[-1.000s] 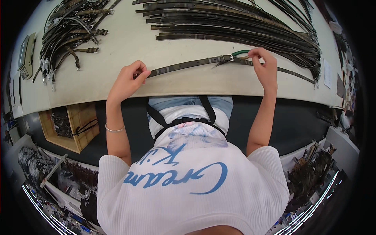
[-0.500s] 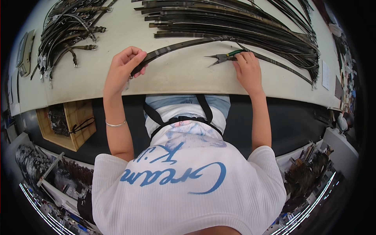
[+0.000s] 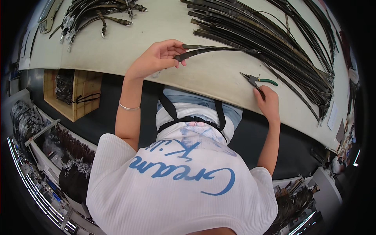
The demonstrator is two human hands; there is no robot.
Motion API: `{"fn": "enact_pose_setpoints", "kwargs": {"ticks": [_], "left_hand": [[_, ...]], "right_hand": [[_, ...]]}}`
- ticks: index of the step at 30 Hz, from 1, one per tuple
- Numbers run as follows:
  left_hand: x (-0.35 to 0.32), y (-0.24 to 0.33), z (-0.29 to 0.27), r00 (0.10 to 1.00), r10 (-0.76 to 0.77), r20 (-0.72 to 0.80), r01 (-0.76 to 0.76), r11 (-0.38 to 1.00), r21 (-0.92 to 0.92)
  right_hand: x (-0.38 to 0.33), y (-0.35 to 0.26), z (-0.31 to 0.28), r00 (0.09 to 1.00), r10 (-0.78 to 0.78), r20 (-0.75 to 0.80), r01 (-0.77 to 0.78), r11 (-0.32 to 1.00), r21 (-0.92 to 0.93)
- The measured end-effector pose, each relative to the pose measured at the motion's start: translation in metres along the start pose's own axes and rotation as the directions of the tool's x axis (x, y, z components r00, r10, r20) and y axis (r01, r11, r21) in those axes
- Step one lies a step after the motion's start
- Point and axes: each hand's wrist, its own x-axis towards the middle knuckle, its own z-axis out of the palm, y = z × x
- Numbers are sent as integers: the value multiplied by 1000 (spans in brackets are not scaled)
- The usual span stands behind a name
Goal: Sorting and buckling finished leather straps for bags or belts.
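My left hand [image 3: 156, 60] pinches the end of a dark belt strap [image 3: 209, 51] above the table's near edge. Two narrow lengths of it run from my fingers to the right and come together beside the pile of straps. The thumb and curled fingers are closed, and part of the strap end is hidden behind them. Lower on the right, my right hand [image 3: 269, 103] grips a pair of pliers [image 3: 252, 80] by a dark handle. Their green handle stands out away from the palm, and the pointed jaws face up and left, touching no strap.
A thick pile of dark straps [image 3: 270, 47] covers the right side of the white table [image 3: 164, 23]. Buckled belts [image 3: 98, 15] lie in a heap at the far left. Below the table on the left stands a wooden crate [image 3: 88, 96] with dark contents.
My view has turned. The left hand has come rightward with its strap, which now shows two lengths. The right hand has drawn the pliers back from the strap, nearer the table edge, their handles wider apart.
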Motion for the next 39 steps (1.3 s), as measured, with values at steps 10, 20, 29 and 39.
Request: {"fn": "enact_pose_setpoints", "kwargs": {"ticks": [10,20,29,39], "left_hand": [[-17,7,5,947,-159,-280,287,810,511],[-25,16,30,989,18,-147,53,886,460],[-26,20,41,990,97,-100,-23,821,570],[-17,22,47,995,88,-42,-55,857,512]], "right_hand": [[-10,-38,-15,974,-95,-205,158,935,317],[17,-123,5,818,-522,-244,535,845,-11],[22,-133,0,798,-567,-204,574,819,-31],[25,-139,-6,787,-605,-124,605,795,-41]]}}
